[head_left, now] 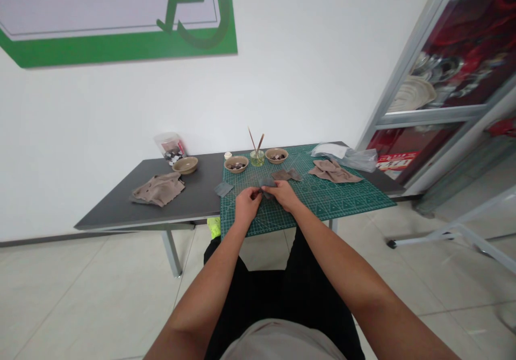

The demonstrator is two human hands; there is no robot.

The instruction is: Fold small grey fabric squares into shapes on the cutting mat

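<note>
Over the green cutting mat, my left hand and my right hand meet at a small grey piece of fabric. My right hand grips this fabric, thumb on top. The fingers of my left hand are pinched at its left edge; what exactly lies between them is too small to make out. A flat grey fabric square lies left of my hands. Just beyond my right hand are small brown and grey fabric pieces.
Two bowls of small dark pieces flank a glass jar holding thin sticks. Brown cloths lie at right and left. Also there: another bowl, a bag, a plastic bag.
</note>
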